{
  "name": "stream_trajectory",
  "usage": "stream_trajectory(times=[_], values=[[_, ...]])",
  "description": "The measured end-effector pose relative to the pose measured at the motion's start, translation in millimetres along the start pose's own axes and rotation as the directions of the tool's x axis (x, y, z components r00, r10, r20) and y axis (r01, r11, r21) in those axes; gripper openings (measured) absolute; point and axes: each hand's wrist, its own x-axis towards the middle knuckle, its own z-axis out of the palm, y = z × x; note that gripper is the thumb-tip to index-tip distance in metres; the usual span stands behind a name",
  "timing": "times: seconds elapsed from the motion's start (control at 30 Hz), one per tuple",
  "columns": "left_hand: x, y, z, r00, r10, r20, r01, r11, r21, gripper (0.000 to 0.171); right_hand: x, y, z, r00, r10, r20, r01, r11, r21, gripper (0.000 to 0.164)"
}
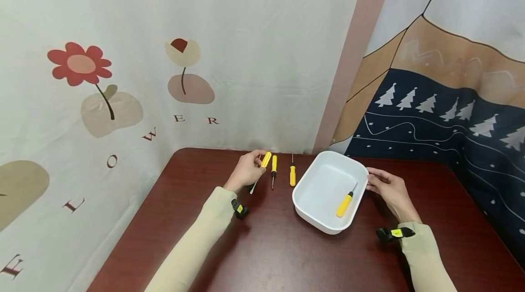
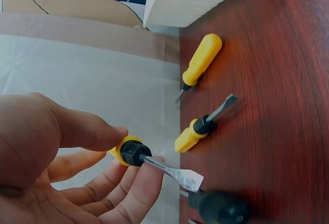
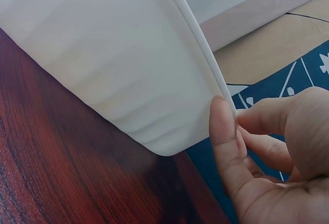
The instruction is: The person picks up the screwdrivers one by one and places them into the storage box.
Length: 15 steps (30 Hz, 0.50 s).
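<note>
My left hand pinches a flat-blade screwdriver by its yellow handle, between thumb and fingers, over the table's far edge. Its blade points away from the palm in the left wrist view. My right hand pinches the rim of a white plastic tub at its right far corner. Inside the tub lies one yellow-handled screwdriver. Between the left hand and the tub, two more yellow screwdrivers lie on the table, a near one and another closer to the tub.
A black-handled tool lies under the left hand, mostly hidden in the head view. The dark red wooden table ends at a printed curtain along its back. A dark blue printed cloth hangs at the right.
</note>
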Motion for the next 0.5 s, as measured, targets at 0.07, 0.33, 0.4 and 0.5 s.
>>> stream_trajectory(times=[0.07, 0.33, 0.4, 0.5], values=[[0.5, 1.9, 1.6, 1.000, 0.009, 0.004, -0.009, 1.000, 0.004, 0.054, -0.2, -0.3, 0.0, 1.000, 0.002, 0.001, -0.002, 1.000, -0.002, 0.052], [-1.3, 14.2, 6.1, 0.999, 0.031, 0.039, -0.031, 0.999, 0.007, 0.059, -0.3, -0.6, 0.1, 1.000, 0.007, 0.001, -0.007, 1.000, -0.007, 0.052], [-1.5, 17.1, 7.3, 0.998, 0.045, 0.038, -0.045, 0.999, 0.003, 0.059, -0.2, -0.6, 0.2, 1.000, 0.005, 0.000, -0.005, 1.000, -0.009, 0.052], [-1.7, 21.8, 9.2, 0.997, 0.063, 0.036, -0.062, 0.998, -0.008, 0.058, -0.2, -0.8, 0.4, 1.000, 0.006, -0.004, -0.006, 1.000, -0.016, 0.051]])
